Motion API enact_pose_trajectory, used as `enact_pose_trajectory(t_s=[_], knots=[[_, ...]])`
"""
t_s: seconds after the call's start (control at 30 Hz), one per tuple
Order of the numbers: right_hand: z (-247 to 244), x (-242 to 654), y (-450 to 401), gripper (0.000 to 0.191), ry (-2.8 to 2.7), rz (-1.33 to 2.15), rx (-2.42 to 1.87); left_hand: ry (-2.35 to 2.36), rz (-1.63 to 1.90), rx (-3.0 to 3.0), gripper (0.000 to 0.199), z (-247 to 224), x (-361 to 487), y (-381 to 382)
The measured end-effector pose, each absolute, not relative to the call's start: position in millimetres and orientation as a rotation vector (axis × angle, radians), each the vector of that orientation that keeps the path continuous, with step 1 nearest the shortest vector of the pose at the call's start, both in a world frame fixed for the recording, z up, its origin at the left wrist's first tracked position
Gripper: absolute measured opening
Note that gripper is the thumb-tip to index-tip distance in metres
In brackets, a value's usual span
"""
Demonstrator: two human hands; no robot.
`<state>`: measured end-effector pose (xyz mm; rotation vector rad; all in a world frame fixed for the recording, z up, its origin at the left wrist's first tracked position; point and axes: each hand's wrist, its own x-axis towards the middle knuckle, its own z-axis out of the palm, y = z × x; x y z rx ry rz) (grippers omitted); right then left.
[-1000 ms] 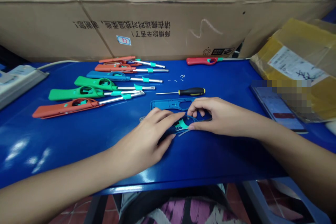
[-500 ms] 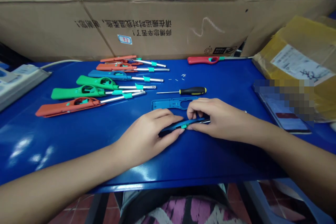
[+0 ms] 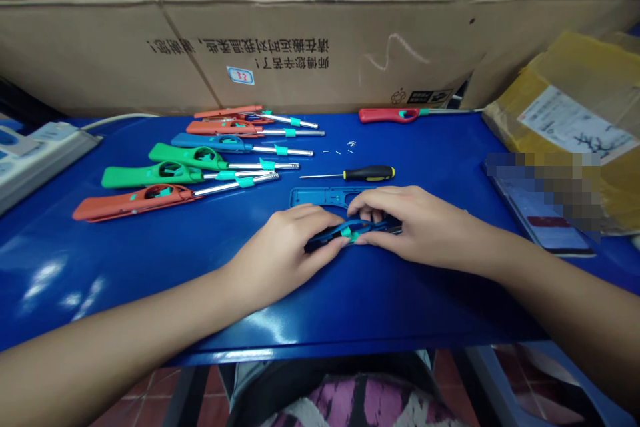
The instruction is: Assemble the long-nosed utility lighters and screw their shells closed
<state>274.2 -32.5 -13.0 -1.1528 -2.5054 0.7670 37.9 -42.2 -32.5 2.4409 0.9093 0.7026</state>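
Between both hands, low over the blue table (image 3: 165,280), is a blue gas lighter (image 3: 327,235) with teal parts at its middle. My left hand (image 3: 295,240) is closed on its left end, thumb below and fingers above. At the other end, my right hand (image 3: 405,220) pinches it near the teal trigger (image 3: 356,235); the fingers hide much of that end. Just behind the hands lies a loose blue shell half (image 3: 320,196), its inner side up. Beyond it rests a screwdriver (image 3: 370,174) with a black and yellow handle.
Several lighters lie at left, among them an orange one (image 3: 135,203) and a green one (image 3: 150,176). Small screws (image 3: 351,144) are scattered behind the screwdriver. A red lighter (image 3: 389,115) lies by the cardboard box (image 3: 280,27). A power strip (image 3: 45,153) and a phone (image 3: 550,223) flank the table.
The blue lighter has been turned in my hands, so more of its inside and teal parts show. My right fingers have shifted slightly left along it.
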Motion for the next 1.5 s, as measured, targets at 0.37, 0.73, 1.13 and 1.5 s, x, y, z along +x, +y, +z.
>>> enact_pose_trajectory(t_s=[0.37, 0.73, 1.13, 1.5], knots=[[-7, 280, -32, 0.026, -2.699, 0.583, -1.131, 0.897, 0.746, 2.517, 0.029, -33, 37, -39], [0, 290, -30, 0.027, -2.714, 0.543, -1.121, 0.885, 0.745, 2.595, 0.026, -37, 35, -36], [8, 303, -22, 0.019, -2.718, 0.755, -1.163, 0.785, 0.688, 2.586, 0.028, -33, 32, -40], [2, 294, -16, 0.015, -2.624, 0.952, -1.208, 0.715, 0.717, 2.627, 0.024, -35, 31, -37]])
